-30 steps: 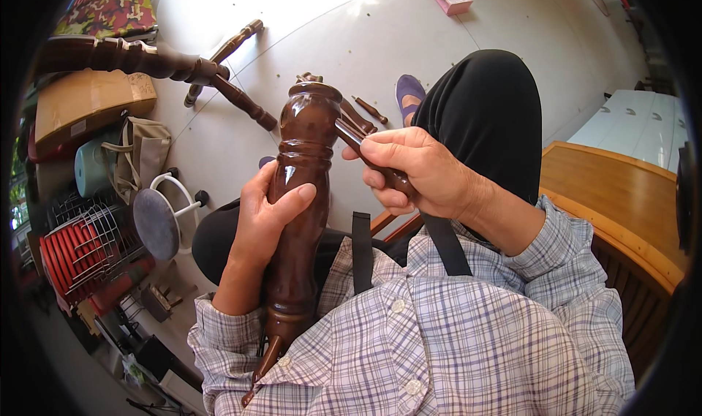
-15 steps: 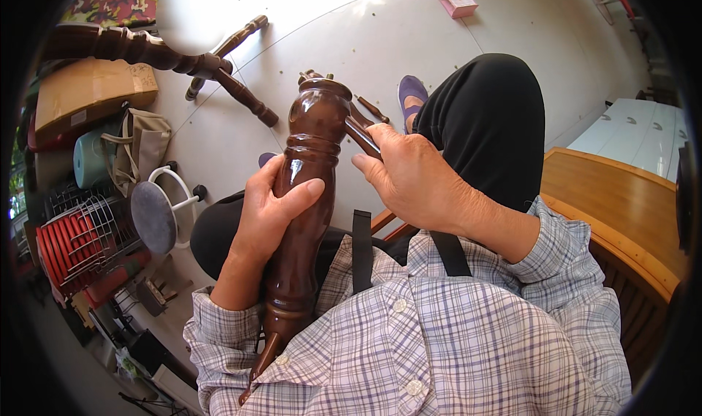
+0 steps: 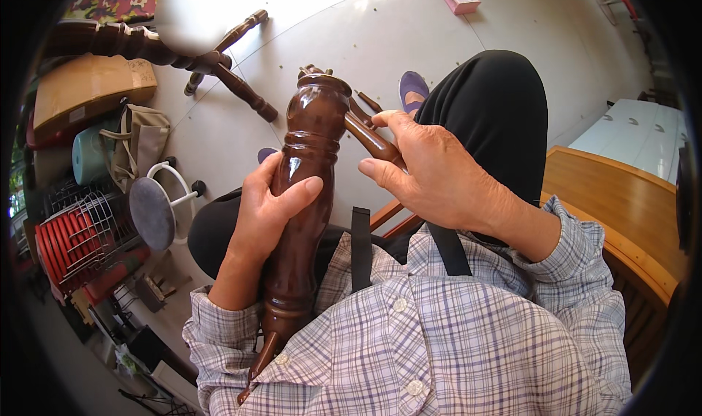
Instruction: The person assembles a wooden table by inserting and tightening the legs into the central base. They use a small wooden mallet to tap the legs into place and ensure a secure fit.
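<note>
A glossy dark-brown turned wooden post (image 3: pixel 307 134) leans along my lap, its lower end against my shirt. My left hand (image 3: pixel 272 204) is closed around its middle, thumb across the front. From the post's upper right side sticks a short brown wooden spindle (image 3: pixel 371 140). My right hand (image 3: pixel 435 164) is loosely around the outer end of this spindle, thumb and forefinger apart on either side; the other fingers are hidden. Another thin spindle (image 3: pixel 269 343) juts from the post's lower end against my shirt. Small pegs (image 3: pixel 314 70) show at the top end.
At the upper left stand another turned post (image 3: pixel 139 44) and crossed spindle legs (image 3: pixel 245 98). Along the left are a cardboard box (image 3: pixel 95 91), a beige bag (image 3: pixel 150 134), a grey round stool (image 3: pixel 152 213) and a wire rack (image 3: pixel 80 233). A wooden cabinet (image 3: pixel 614 189) stands at my right.
My right hand has shifted slightly right along the spindle and loosened, with forefinger and thumb spread and more of the spindle showing. My left hand and the post have hardly moved.
</note>
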A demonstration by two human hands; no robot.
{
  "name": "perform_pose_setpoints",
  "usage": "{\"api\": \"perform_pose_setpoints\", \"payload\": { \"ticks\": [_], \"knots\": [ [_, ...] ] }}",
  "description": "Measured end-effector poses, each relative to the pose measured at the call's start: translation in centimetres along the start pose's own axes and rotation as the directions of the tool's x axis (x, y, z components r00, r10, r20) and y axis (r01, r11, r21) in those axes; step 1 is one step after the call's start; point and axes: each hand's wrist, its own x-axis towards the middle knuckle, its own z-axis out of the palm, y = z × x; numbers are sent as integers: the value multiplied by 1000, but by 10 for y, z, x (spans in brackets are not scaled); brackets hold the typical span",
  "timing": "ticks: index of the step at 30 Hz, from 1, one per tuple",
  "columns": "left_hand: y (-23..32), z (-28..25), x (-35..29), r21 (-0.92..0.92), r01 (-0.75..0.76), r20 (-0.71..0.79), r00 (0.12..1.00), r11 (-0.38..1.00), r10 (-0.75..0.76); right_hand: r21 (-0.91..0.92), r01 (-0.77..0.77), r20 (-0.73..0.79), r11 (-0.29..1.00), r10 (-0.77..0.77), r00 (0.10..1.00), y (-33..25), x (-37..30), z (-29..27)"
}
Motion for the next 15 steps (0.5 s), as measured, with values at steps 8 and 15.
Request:
{"api": "perform_pose_setpoints", "payload": {
  "ticks": [8, 15],
  "knots": [
    [1, 0, 0, -19, 6, -8, 1000, 1000, -6, 454, -195, 275, 870, 71, 959, 20, 17, 1],
    [-2, -3, -2, -35, -7, -24, 1000, 999, 6, 844, -480, 448, -238, -178, 876, 30, 12, 23]
  ]
}}
